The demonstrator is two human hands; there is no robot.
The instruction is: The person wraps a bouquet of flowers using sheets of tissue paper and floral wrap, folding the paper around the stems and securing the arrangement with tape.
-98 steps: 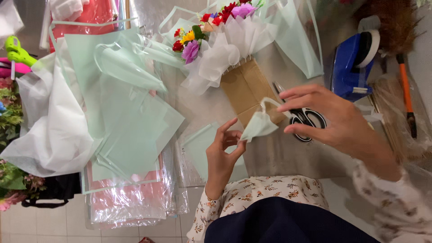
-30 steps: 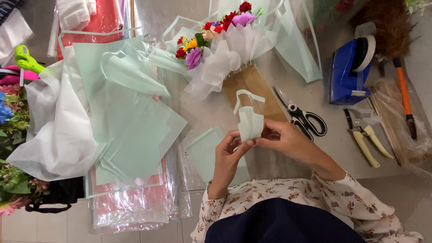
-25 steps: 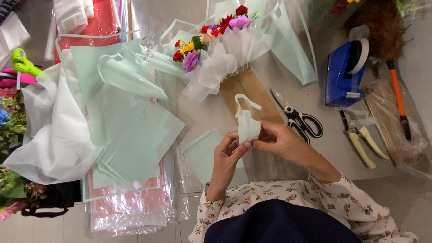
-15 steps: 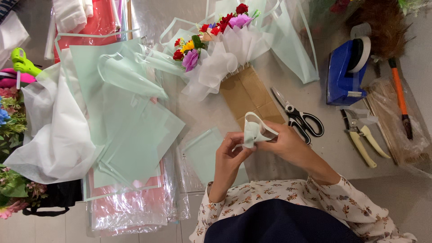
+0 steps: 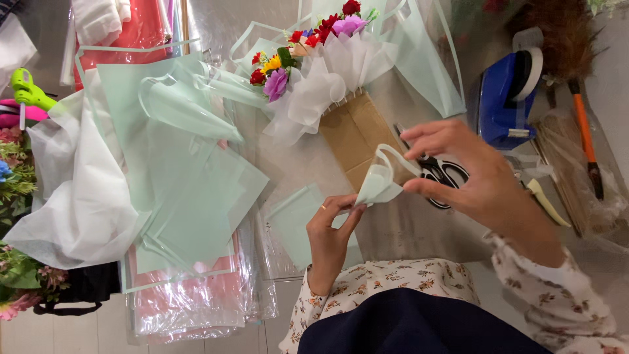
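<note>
My left hand point(image 5: 329, 231) and my right hand point(image 5: 470, 178) both grip a small piece of pale mint wrapping sheet point(image 5: 379, 183), folded into a cone with a white-edged loop at its top. The left hand pinches the cone's lower tip; the right hand pinches its side and is raised above the black-handled scissors point(image 5: 440, 174). Just behind the cone lies a small bouquet point(image 5: 308, 59) of red, purple and yellow flowers in white tissue with a brown paper base point(image 5: 354, 137).
Mint, pink and clear wrapping sheets point(image 5: 190, 196) are piled at the left beside white tissue point(image 5: 72, 210). A blue tape dispenser point(image 5: 504, 98), a brush with an orange handle point(image 5: 583, 131) and pale-handled pliers point(image 5: 544, 200) lie at the right. More flowers point(image 5: 16, 170) stand at the far left.
My right hand has lifted and moved right, over the scissors, and spread its fingers. The mint piece has been folded tighter into a cone and tilted; the left hand still pinches its lower tip.
</note>
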